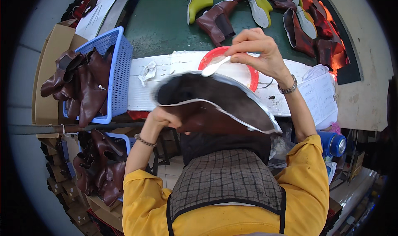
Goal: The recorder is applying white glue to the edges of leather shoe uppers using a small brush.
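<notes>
My left hand is closed on a brown leather boot upper, holding it up in front of my apron. The upper's dark inside faces up, bordered by a pale edge, and its left end is smeared by motion. In my right hand a small white plastic spoon is pinched between thumb and fingers. The spoon's bowl points down at the upper's far edge; whether they touch I cannot tell. Just beyond, a red-rimmed bowl with whitish contents sits partly hidden behind the spoon and upper.
Blue baskets of brown boot uppers stand at left, one lower. Across the green table lie brown boots and yellow-green lasts. Crumpled tissue lies left of the bowl, written papers right; a blue flask stands below them.
</notes>
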Action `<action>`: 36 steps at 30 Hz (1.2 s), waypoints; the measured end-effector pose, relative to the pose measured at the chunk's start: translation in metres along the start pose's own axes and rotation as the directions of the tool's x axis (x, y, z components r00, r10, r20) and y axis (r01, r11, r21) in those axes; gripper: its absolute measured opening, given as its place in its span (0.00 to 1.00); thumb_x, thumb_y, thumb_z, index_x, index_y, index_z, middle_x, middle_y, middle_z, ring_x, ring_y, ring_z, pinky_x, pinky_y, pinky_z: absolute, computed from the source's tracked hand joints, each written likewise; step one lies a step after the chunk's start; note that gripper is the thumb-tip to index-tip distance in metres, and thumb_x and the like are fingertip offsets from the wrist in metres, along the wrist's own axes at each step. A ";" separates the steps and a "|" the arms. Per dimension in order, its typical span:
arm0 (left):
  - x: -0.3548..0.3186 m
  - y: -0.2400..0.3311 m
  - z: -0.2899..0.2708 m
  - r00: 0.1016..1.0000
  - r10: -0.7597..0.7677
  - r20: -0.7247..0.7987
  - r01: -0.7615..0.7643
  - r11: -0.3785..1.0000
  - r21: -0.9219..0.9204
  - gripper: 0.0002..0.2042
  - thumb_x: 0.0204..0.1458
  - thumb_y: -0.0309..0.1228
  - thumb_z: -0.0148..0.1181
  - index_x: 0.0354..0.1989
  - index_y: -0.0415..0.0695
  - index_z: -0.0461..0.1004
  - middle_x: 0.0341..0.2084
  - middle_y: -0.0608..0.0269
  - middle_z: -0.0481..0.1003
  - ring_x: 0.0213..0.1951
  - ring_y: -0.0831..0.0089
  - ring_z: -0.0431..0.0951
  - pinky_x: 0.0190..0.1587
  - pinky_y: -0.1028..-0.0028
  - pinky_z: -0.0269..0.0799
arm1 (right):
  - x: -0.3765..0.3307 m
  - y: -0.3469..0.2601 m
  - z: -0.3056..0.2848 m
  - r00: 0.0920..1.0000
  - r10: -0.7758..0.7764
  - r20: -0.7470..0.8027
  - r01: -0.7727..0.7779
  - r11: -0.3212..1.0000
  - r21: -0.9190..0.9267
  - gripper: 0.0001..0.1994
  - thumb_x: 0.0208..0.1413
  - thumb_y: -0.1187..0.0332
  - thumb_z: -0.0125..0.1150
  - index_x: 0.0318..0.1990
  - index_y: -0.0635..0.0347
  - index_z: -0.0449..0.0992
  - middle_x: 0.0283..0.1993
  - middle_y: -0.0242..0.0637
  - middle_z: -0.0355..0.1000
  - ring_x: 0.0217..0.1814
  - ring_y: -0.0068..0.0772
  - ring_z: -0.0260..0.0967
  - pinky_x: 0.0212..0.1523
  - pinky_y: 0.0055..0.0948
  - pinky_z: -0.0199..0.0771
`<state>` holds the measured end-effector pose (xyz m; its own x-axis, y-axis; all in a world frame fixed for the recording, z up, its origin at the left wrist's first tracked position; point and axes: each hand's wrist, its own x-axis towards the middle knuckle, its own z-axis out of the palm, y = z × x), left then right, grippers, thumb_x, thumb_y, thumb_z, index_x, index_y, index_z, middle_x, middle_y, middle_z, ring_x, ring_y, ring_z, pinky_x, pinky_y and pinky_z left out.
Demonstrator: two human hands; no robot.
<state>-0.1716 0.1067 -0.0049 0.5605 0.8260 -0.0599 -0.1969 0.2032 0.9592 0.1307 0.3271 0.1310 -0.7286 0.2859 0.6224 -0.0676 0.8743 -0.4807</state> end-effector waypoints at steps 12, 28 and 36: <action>-0.021 0.042 0.004 0.837 0.205 -0.507 -0.404 0.856 -0.322 0.44 0.31 0.16 0.61 0.68 0.32 0.59 0.38 0.30 0.77 0.14 0.64 0.70 0.16 0.72 0.64 | -0.104 0.023 0.011 0.773 0.614 -0.158 -0.524 0.759 0.387 0.07 0.61 0.74 0.67 0.42 0.68 0.84 0.36 0.32 0.76 0.36 0.18 0.68 0.37 0.19 0.65; 0.163 0.088 -0.281 0.249 0.625 -0.740 0.617 0.486 0.619 0.34 0.41 0.21 0.69 0.61 0.52 0.68 0.42 0.47 0.80 0.41 0.49 0.83 0.43 0.55 0.82 | -0.185 0.070 0.071 0.273 0.841 -0.467 -0.668 0.515 0.536 0.09 0.73 0.67 0.53 0.48 0.63 0.75 0.26 0.22 0.66 0.21 0.08 0.54 0.18 0.15 0.51; 0.212 0.093 -0.285 0.268 0.812 -0.519 0.563 0.305 0.768 0.39 0.36 0.35 0.78 0.62 0.45 0.70 0.56 0.51 0.76 0.58 0.48 0.74 0.59 0.54 0.71 | -0.196 0.080 0.077 0.280 0.867 -0.412 -0.686 0.480 0.547 0.09 0.73 0.66 0.53 0.50 0.61 0.75 0.25 0.23 0.64 0.18 0.09 0.52 0.16 0.15 0.49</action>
<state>-0.3003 0.4500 -0.0074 -0.4268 0.6593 0.6190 0.8734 0.1230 0.4712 0.2158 0.3111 -0.0772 0.0182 0.9998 0.0113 0.0945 0.0095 -0.9955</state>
